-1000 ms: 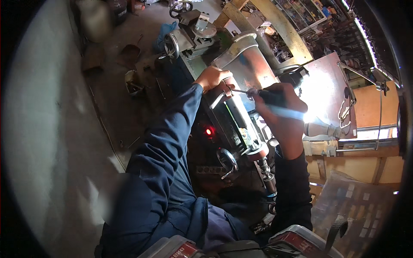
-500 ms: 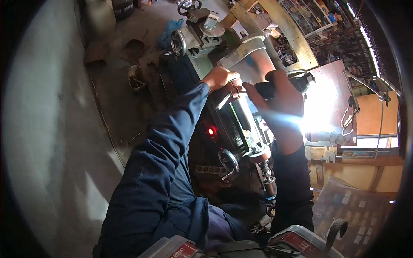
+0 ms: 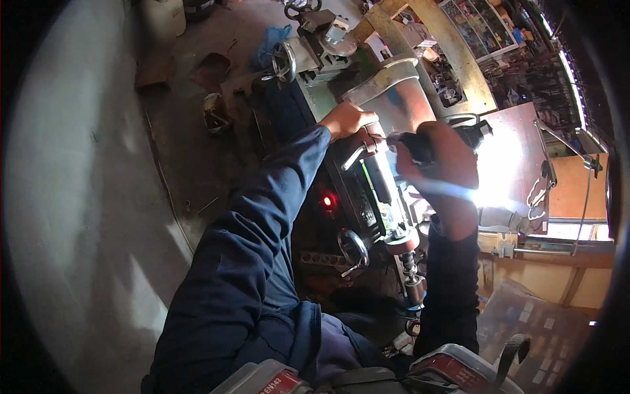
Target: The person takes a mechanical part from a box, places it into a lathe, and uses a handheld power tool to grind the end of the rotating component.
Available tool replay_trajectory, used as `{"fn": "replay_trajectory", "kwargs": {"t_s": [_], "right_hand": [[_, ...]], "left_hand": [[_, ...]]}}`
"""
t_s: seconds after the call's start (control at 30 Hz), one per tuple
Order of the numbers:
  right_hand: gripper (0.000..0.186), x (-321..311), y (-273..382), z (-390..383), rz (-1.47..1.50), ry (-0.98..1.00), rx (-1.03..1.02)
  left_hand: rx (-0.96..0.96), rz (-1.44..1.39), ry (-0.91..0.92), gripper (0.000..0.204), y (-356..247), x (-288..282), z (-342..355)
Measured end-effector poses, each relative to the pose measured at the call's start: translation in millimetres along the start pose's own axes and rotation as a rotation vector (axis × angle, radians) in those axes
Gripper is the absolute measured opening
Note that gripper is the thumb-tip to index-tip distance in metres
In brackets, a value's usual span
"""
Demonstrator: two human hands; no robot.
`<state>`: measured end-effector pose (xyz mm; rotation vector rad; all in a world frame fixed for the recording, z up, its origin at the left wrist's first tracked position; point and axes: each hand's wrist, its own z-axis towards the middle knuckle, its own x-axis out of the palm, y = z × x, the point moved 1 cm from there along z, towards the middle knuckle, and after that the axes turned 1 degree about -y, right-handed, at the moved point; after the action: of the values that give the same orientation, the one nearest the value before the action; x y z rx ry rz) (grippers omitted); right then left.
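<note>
**Both hands at the metal cylinder**

Far left of the metal cylinder point(image 3: 378, 177), a dustpan point(image 3: 212, 69) and a small container point(image 3: 215, 113) sit on the floor point(image 3: 190, 134). Nearer, above and left of it, are a blue bag point(image 3: 272, 43) and a handwheel point(image 3: 284, 62); a red light point(image 3: 328, 201) glows low on its left. The left hand point(image 3: 350, 120) lies on the brown collar point(image 3: 373, 136) at the cylinder's upper end; its fingers are mostly hidden, so I cannot tell whether they grip. A shiny handwheel point(image 3: 354, 248) sits below and left of the cylinder. The cylinder itself lies slanted along the machine between the forearms, a lever point(image 3: 353, 157) beside its top. Just right of it, the right hand point(image 3: 446, 161) has its fingers wrapped around a black hand tool point(image 3: 416, 144), aimed toward the collar; contact is unclear. Farther right, strong light falls on a board point(image 3: 528, 131).
</note>
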<state>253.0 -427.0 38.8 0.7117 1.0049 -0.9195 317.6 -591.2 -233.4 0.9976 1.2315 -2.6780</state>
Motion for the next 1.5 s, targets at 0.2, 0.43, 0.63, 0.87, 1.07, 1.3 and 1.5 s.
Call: {"fn": "replay_trajectory", "kwargs": {"t_s": [0.2, 0.43, 0.63, 0.87, 1.07, 1.3, 1.5], "right_hand": [[0.032, -9, 2, 6, 0.014, -0.006, -0.05], [0.026, -11, 7, 12, -0.019, -0.025, -0.065], [0.032, -13, 7, 15, -0.06, 0.074, -0.024], [0.035, -10, 2, 15, -0.034, 0.079, -0.019], [0.032, -5, 5, 19, -0.002, 0.101, -0.048], [0.017, 30, -13, 31, 0.378, -0.214, -0.369], [0.021, 77, 18, 23, 0.781, -0.553, 0.056]], "left_hand": [[0.039, 0.059, 0.015, 0.026, 6, 6, 3], [0.032, 0.058, 0.03, 0.024, -1, -1, 2], [-0.115, -0.129, 0.065, 0.031, -9, -5, 2], [-0.022, -0.063, 0.041, 0.028, -2, 1, 4], [0.079, 0.032, -0.047, 0.022, 3, 0, 0], [-0.109, -0.307, 0.011, 0.035, -11, -2, 7], [-0.384, -0.661, -0.14, 0.034, -20, -22, -19]]}}
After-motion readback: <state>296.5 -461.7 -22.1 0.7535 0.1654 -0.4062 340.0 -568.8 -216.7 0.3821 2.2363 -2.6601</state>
